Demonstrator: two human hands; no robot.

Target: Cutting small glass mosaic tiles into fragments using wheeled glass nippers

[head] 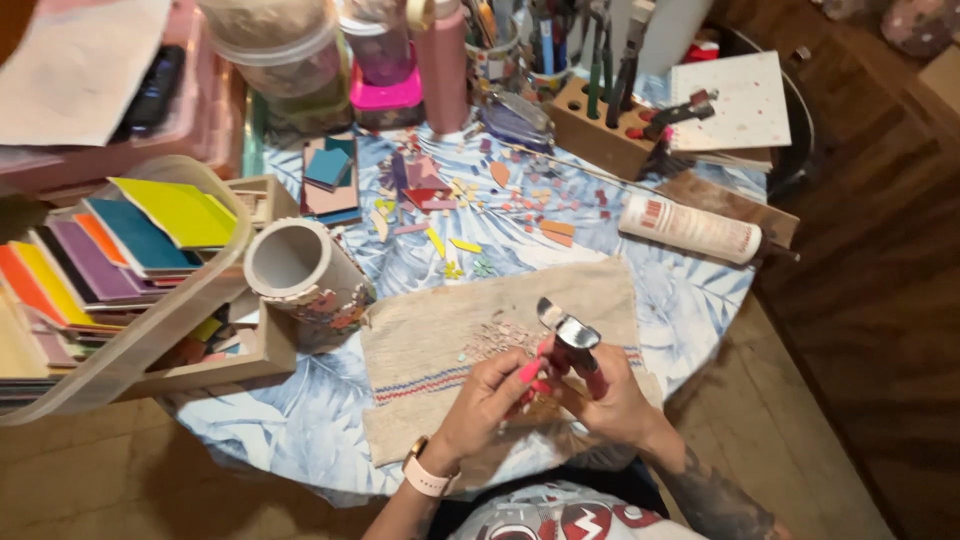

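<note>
Hands meet over the cloth [430,345]. Our right hand [612,400] has its grip closed on the nippers [570,340], long way pointing up and away from us. Our left hand [490,395] pinches a pink tile piece [530,370] just left of the nippers. Beyond the cloth lies the glue tube [690,228].

Red-handled nippers [572,345] w/ shiny metal head, held upright-ish, head tilted up and left, over the beige cloth. A small pink tile piece [530,371] (narrow, slanted) sits just beside the handles, pinched at fingertip level.
</note>
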